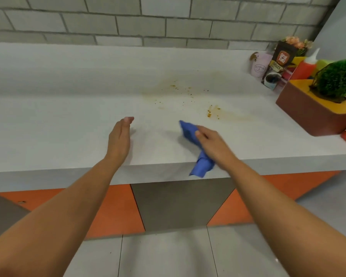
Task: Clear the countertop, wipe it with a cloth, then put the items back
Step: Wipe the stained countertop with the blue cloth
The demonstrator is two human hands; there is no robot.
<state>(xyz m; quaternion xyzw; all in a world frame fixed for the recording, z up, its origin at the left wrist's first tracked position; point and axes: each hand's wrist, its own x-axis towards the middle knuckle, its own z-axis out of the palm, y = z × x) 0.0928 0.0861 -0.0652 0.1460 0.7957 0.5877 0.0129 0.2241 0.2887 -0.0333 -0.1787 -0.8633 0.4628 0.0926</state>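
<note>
— Gripping what, exactly, on that side?

— The right hand (pixel 212 143) is closing around a blue, crumpled wiping cloth (pixel 190 134), thumb lying across the top of it. One end of the cloth is sticking out ahead of the fingertips and pressing on the white, faintly mottled countertop (pixel 68 120); the other end is trailing back under the wrist and hanging over the counter's front edge.

— And the other hand?

— The left hand (pixel 119 139) is hovering edge-on, fingers straight and held together, holding nothing. It is sitting to the left of the cloth-holding hand, well apart from it, with bare counter lying between them.

— Where is the dirt lying?

— Beyond the clenched hand and slightly to its right, brown specks and a yellowish smear (pixel 190 96) are spreading over the surface. The cloth is not touching them.

— Anything standing nearby?

— Far to the right of the grip, a brown and yellow box planter holding a green tufted plant (pixel 318 108) is sitting on the counter. Behind it, against the grey tiled wall (pixel 128 21), a red squeeze bottle with a white nozzle (pixel 306 66), a pale pink round pot with a printed label (pixel 261 65) and a dark printed pouch (pixel 282 56) are crowding together in the corner.
</note>
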